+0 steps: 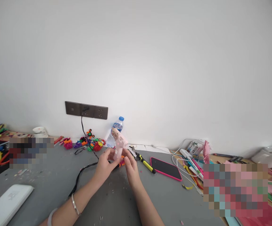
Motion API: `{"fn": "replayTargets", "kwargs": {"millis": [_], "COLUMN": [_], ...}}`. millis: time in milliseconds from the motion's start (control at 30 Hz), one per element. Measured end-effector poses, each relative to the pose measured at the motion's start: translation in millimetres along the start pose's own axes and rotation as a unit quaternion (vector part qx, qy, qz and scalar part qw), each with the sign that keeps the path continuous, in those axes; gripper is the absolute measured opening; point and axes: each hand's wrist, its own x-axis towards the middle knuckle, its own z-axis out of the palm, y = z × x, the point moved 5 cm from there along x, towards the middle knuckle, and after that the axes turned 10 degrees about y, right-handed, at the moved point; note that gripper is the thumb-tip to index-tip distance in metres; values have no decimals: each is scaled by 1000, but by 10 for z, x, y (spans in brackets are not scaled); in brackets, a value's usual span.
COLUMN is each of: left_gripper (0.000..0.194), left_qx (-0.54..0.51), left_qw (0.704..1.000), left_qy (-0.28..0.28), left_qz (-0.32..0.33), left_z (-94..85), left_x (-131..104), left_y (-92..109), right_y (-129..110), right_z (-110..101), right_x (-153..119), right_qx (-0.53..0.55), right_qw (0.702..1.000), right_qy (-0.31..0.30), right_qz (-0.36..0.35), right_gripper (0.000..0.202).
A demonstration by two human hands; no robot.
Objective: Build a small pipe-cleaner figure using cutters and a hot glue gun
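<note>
A pale pink glue gun (119, 143) stands upright between my hands, its nozzle end tilted up to the left and crusted with brownish residue. My left hand (106, 163) is closed round the lower handle, thumb across the front. From the other side, the bent fingers of my right hand (131, 166) meet the handle; their tips are partly hidden behind it. A small orange piece (122, 162) shows low between the hands, its kind unclear. Just right of my right hand lies a black-and-yellow pen-shaped tool (146, 163).
A black cord (79, 174) runs from the wall socket (86, 110) to the grey table (107, 201). Behind the glue gun stands a water bottle (118, 124). Colourful fuzzy figures (99, 144) sit left, a pink-edged phone (166, 168) right, a white box-like object (8, 204) front left.
</note>
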Motion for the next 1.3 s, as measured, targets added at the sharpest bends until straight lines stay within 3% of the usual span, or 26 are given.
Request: {"fn": "replayTargets", "kwargs": {"millis": [133, 300, 367, 500, 633, 733, 900, 1033, 1167, 1300], "left_gripper": [18, 18, 23, 20, 5, 6, 6, 7, 8, 14], "left_qx": [50, 80, 83, 121, 241, 311, 367, 360, 286, 145], "left_qw": [998, 986, 988, 985, 964, 940, 915, 924, 956, 989], "left_qy": [-30, -118, -114, -119, -110, -139, -170, -125, -56, 21], "left_qz": [37, 82, 60, 4, 27, 5, -16, 12, 40, -13], "left_z": [54, -31, -106, -135, -88, -45, 11, 0, -114, -275], "left_x": [-87, -71, -18, 37, 7, -40, -92, -66, 25, 120], "left_y": [-1, 51, -33, -288, -352, -367, -401, -372, -330, -369], "right_y": [39, 82, 86, 77, 63, 78, 83, 106, 96, 83], "right_z": [83, 53, 12, -114, -141, -84, 39, 52, 30, 34], "right_x": [-24, -42, -38, -52, -129, -202, -277, -286, -276, -275], "right_qx": [-10, 34, 62, 106, 112, 106, 77, 53, 25, 8], "right_qw": [999, 998, 995, 976, 957, 956, 972, 977, 978, 977], "right_qy": [-34, 10, 49, 182, 263, 272, 222, 207, 209, 213], "right_qz": [22, 47, 55, 56, 42, 39, -5, -9, -10, 2], "right_gripper": [37, 35, 37, 32, 31, 31, 31, 31, 35, 38]}}
